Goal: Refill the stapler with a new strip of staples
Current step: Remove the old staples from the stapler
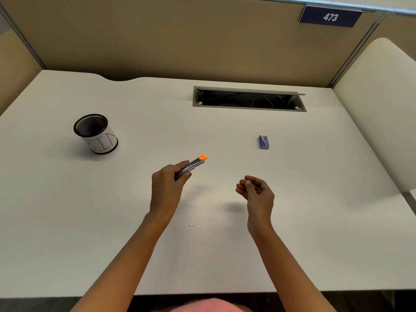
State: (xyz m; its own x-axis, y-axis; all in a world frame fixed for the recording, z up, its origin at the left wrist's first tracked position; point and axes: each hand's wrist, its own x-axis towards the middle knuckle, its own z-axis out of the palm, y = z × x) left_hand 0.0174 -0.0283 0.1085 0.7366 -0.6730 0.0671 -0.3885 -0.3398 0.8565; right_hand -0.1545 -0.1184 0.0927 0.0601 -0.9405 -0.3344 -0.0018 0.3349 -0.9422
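On a white cubicle desk (67,210) with tan partitions, the left hand (166,188) grips the orange-tipped stapler (193,164) above it; the right hand (256,190) hovers loosely curled, seemingly empty. A blue staple box (263,142) lies beyond.

Stapler (192,165): small, metal body, orange tip at far end. Held above the desk in the left hand (167,186), far end pointing up and to the right. Open or closed: cannot tell.

Staple box (263,142): small, blue, lying flat on the desk, well to the right of the stapler, untouched. Staple strip itself not discernible.
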